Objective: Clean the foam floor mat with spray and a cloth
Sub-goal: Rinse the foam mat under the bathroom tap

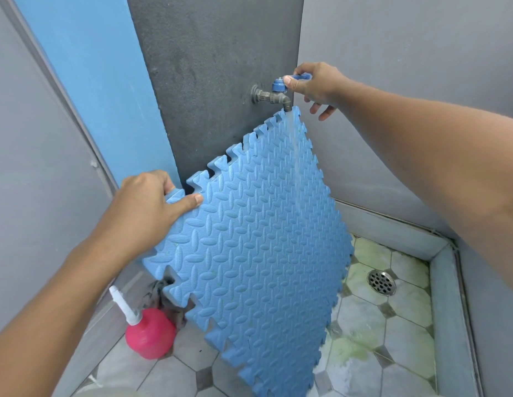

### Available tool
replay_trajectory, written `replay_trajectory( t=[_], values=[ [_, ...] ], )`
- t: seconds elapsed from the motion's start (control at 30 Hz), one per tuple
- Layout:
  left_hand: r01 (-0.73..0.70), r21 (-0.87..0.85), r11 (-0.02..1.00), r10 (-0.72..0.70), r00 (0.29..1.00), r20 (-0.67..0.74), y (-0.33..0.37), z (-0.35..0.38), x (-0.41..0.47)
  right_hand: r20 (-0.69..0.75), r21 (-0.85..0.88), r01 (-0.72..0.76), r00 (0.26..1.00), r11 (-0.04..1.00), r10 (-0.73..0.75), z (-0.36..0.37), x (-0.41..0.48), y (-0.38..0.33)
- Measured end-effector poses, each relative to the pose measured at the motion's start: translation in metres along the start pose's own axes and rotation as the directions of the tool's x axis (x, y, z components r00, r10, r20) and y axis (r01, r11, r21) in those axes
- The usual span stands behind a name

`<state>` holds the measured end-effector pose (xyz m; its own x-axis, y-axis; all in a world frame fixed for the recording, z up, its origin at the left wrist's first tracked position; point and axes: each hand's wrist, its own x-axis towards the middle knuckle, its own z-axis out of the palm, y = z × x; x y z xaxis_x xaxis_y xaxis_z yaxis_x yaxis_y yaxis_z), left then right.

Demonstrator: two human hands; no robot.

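Our left hand (146,202) grips the blue foam mat (258,239) at its upper left corner: the thumb lies flat on the patterned face and the other fingers are curled behind the toothed edge. The mat hangs tilted from this hand, one corner up and one corner down, and it spreads to the right of the hand and below it, above the tiled floor (364,368).

Our right hand (315,84) is up and to the right of the left hand, at the metal tap (273,96) on the dark wall (206,53). Its thumb and first fingers pinch the blue tap handle (278,85), while the lower fingers hang loosely under the palm. Just below this hand, the top corner of the mat reaches the spout. A thin stream of water (295,156) falls from the spout and runs down the face of the mat.

Below the left hand, a pink spray bottle (150,333) with a white nozzle stands on the floor. A dark cloth (160,296) lies just beside the bottle, partly hidden behind the lower edge of the mat. Far below the right hand, a round metal drain (382,282) sits in the floor, among tiles with green stains.
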<state>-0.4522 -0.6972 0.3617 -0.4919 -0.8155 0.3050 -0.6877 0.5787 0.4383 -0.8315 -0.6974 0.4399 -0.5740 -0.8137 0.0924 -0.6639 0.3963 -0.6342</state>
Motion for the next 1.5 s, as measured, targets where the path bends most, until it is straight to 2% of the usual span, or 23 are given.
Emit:
replay_trajectory(
  t=[0.23,0.67,0.93,1.07,1.17,1.27,1.37,1.5],
  values=[
    [-0.014,-0.111,0.994,0.015,1.0,0.013,0.034,0.041,0.01,0.003,0.034,0.001,1.0,0.999,-0.002,0.0,-0.003,0.002],
    [0.004,-0.059,0.998,-0.006,0.999,-0.034,0.011,0.048,0.012,-0.004,0.043,0.002,1.0,0.999,-0.002,0.0,-0.005,-0.001],
    [0.027,-0.042,0.999,-0.028,0.999,-0.025,0.012,0.048,0.013,-0.059,-0.092,0.036,0.997,0.995,-0.041,-0.006,0.0,-0.005],
    [0.028,-0.039,0.999,-0.028,1.0,-0.011,0.01,0.048,0.015,-0.048,0.003,-0.06,0.997,0.998,0.06,-0.009,0.005,-0.005],
    [0.027,-0.043,0.999,-0.028,1.0,-0.004,0.01,0.048,0.015,-0.066,0.154,-0.166,0.982,0.974,0.178,-0.001,0.006,-0.002],
    [0.029,-0.047,0.998,-0.029,1.0,0.008,0.011,0.047,0.014,-0.096,0.258,-0.171,0.975,0.951,0.202,0.006,0.008,-0.01],
    [0.025,-0.044,0.999,-0.024,0.999,0.024,0.011,0.044,0.014,-0.213,0.135,-0.145,0.962,0.98,0.172,0.014,0.012,-0.029],
    [0.008,-0.05,0.999,-0.005,0.998,0.055,0.009,0.041,0.016,-0.296,-0.022,-0.153,0.945,0.988,0.14,0.02,0.016,-0.034]
  ],
)
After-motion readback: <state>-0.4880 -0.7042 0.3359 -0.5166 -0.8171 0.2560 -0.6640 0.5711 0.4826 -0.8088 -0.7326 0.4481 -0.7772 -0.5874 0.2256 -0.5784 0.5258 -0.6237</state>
